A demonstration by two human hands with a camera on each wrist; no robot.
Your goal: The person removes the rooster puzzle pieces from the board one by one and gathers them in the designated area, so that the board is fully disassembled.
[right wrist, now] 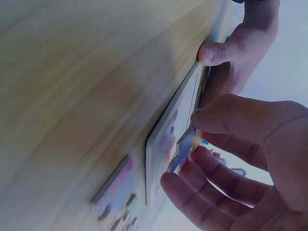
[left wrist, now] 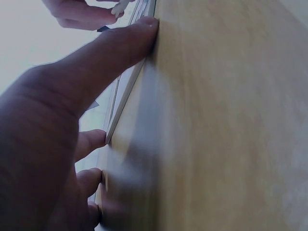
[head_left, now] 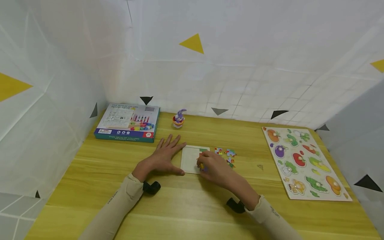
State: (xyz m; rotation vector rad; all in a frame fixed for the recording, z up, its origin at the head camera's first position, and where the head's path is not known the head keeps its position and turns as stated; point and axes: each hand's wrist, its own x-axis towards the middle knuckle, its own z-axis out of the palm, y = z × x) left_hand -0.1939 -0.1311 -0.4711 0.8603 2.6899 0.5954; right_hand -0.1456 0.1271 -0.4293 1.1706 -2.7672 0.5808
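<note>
A shallow square puzzle board [head_left: 189, 160] lies in the middle of the table, its left part bare and some coloured pieces along its right side. My left hand [head_left: 162, 160] rests at the board's left edge with fingers spread, the thumb and index fingertip touching that edge. Over the right part of the board, my right hand [head_left: 217, 168] pinches a jigsaw piece [right wrist: 183, 147] between thumb and fingers, tilted above the board in the right wrist view. Several loose jigsaw pieces [head_left: 230, 153] lie just right of the board.
At the back left lies a beaded toy box [head_left: 127, 123]. A purple rabbit figurine [head_left: 179, 118] stands behind the board. On the right is a large vegetable peg puzzle [head_left: 304, 163]. White sheeting [head_left: 240, 66] with coloured triangles surrounds the wooden table [head_left: 180, 213].
</note>
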